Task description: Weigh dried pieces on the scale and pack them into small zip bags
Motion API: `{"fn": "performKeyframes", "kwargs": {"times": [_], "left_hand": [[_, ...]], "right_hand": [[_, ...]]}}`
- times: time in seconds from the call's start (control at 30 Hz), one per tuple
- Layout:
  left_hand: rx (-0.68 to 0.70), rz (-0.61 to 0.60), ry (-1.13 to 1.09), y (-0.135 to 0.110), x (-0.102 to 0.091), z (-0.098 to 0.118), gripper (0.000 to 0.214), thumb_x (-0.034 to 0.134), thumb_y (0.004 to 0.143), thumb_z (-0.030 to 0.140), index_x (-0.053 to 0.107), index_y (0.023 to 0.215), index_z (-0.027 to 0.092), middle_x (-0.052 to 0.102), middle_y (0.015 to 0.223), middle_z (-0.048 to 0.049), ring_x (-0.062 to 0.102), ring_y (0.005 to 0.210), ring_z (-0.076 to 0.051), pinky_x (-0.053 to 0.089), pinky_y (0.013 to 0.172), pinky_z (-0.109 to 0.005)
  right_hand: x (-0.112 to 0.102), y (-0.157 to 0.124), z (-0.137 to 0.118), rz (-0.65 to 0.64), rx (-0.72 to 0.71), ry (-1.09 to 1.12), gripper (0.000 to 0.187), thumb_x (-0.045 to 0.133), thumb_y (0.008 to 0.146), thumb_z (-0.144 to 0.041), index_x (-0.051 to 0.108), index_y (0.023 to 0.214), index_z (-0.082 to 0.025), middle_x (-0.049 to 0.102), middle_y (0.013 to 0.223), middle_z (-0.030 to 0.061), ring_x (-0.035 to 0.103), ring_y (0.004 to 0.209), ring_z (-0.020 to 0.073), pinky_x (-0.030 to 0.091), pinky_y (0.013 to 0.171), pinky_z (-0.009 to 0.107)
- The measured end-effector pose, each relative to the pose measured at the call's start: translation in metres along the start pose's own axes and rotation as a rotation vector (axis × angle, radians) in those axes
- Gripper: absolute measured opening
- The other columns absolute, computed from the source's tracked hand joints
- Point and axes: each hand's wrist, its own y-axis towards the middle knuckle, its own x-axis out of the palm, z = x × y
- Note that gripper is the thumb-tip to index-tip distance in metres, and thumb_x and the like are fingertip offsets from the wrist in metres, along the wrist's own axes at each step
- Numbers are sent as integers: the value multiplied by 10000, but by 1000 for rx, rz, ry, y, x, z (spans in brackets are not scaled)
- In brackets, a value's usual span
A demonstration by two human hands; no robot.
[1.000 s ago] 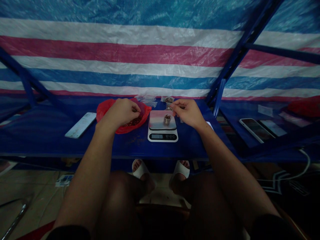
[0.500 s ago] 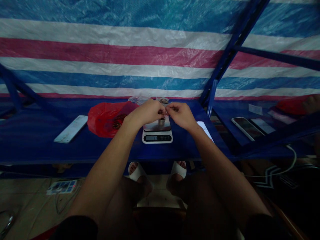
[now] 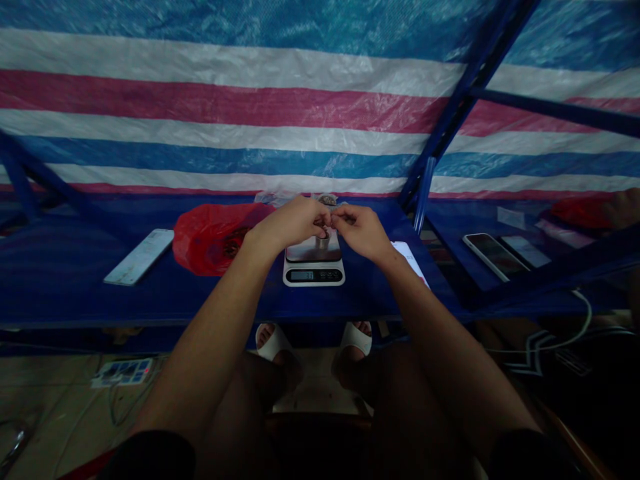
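A white digital kitchen scale (image 3: 314, 275) with a metal plate stands on the blue table, its display lit. On the plate sits a small metal cup (image 3: 321, 243), partly covered by my fingers. Above it, my left hand (image 3: 305, 220) has its fingers curled and closed. My right hand (image 3: 357, 228) pinches thumb and fingers together, its fingertips meeting those of the left. Whatever lies between the fingertips is too small to make out. Left of the scale, a red plastic bag (image 3: 200, 237) lies spread, with small brown pieces (image 3: 233, 245) inside, partly hidden by my left forearm.
One phone (image 3: 140, 257) lies at left, another (image 3: 407, 257) beside my right wrist. Behind my hands is a clear bag (image 3: 327, 199) with small contents. A blue metal frame (image 3: 445, 127) rises at right. Beyond it are more phones (image 3: 495, 257) and another person's hand (image 3: 627, 207).
The view has shifted very slightly. Both hands stay over the cup with fingertips together, with only small finger movements. Digits on the scale display are now clearer.
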Motion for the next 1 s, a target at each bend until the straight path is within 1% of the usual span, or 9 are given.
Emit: {"fn": "performKeyframes", "kwargs": {"times": [0.13,0.27,0.4,0.57,0.67,0.77,0.9,1.0], "left_hand": [[-2,34,4,0,0,0,202,728,872,136,852,1019,200,846,928,-39,760,875,-214,506,829,-314],[-5,34,-8,0,2,-1,188,765,867,178,861,1026,207,852,950,-43,760,882,-220,513,841,-320],[-26,32,-14,1,2,2,182,794,873,186,882,1032,190,861,979,-69,765,892,-237,515,854,-330],[-53,34,-11,1,2,3,198,817,860,195,891,1043,195,868,989,-64,776,921,-241,527,873,-327],[-27,51,-42,2,4,0,221,798,865,188,892,1064,201,873,1008,-65,787,921,-241,546,891,-338],[-12,59,-72,2,5,-2,198,772,885,186,883,1048,206,872,981,-58,798,915,-237,562,883,-337],[0,90,-94,1,4,-1,214,702,910,130,866,1035,185,867,956,-65,804,903,-227,577,877,-331],[-2,111,-94,0,5,0,219,689,911,115,856,1038,179,864,948,-63,809,939,-236,591,902,-337]], "right_hand": [[0,-2,3,-3,13,25,188,642,959,-239,825,951,-199,838,979,54,719,840,212,525,806,343],[0,-5,4,-3,20,32,177,655,959,-243,830,967,-216,845,1006,52,741,878,224,542,829,358],[1,-8,3,-10,25,67,173,658,956,-223,830,959,-210,853,1007,67,751,894,232,563,852,367],[1,-9,1,-1,35,104,167,662,952,-213,827,950,-193,857,1008,75,746,874,226,574,857,364],[1,-9,1,7,30,105,168,663,960,-234,827,941,-202,857,1003,70,746,883,233,578,858,369],[2,-10,1,18,39,101,166,664,960,-243,826,946,-210,857,1002,66,745,878,235,582,861,378],[3,-12,3,17,37,97,155,674,963,-255,821,942,-212,851,977,69,747,872,241,574,842,386],[3,-13,6,23,40,90,155,689,974,-297,823,956,-222,843,955,65,744,859,242,562,822,388]]}}
